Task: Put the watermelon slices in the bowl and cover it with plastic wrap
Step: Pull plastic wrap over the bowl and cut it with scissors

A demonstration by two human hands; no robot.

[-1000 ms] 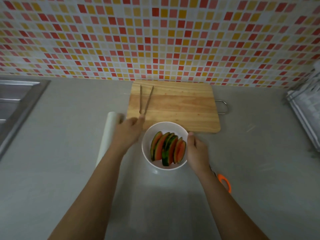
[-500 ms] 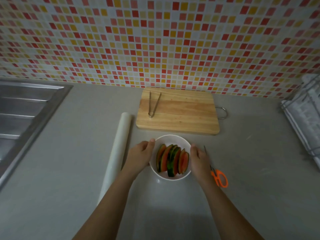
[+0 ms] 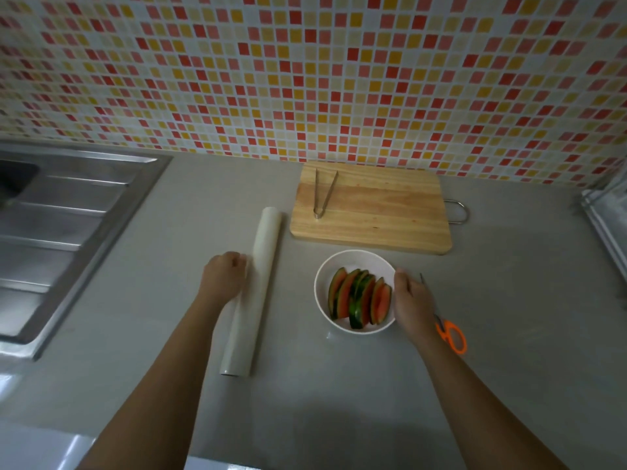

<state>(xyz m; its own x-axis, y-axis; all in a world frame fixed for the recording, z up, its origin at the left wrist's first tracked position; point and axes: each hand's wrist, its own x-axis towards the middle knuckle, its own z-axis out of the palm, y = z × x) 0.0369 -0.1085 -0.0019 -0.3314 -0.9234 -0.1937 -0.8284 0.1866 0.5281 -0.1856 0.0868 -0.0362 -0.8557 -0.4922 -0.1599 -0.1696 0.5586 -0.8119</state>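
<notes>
Left hand (image 3: 224,278), fingers curled, touched the plastic wrap roll (image 3: 252,290) just to its right; long axis ran near-far. Right hand (image 3: 412,300) loosely cupped the bowl (image 3: 322,283) rim.

A single wide-angle view from the person's head looks forward and steeply down over the grey surface (image 3: 509,334), with both forearms entering from the near edge. It faces the tiled wall (image 3: 305,79) at the far side, which fills the upper third. Near enough to take in the sink (image 3: 68,232) at left and a rack (image 3: 607,225) at right, it bends straight lines toward the edges.
</notes>
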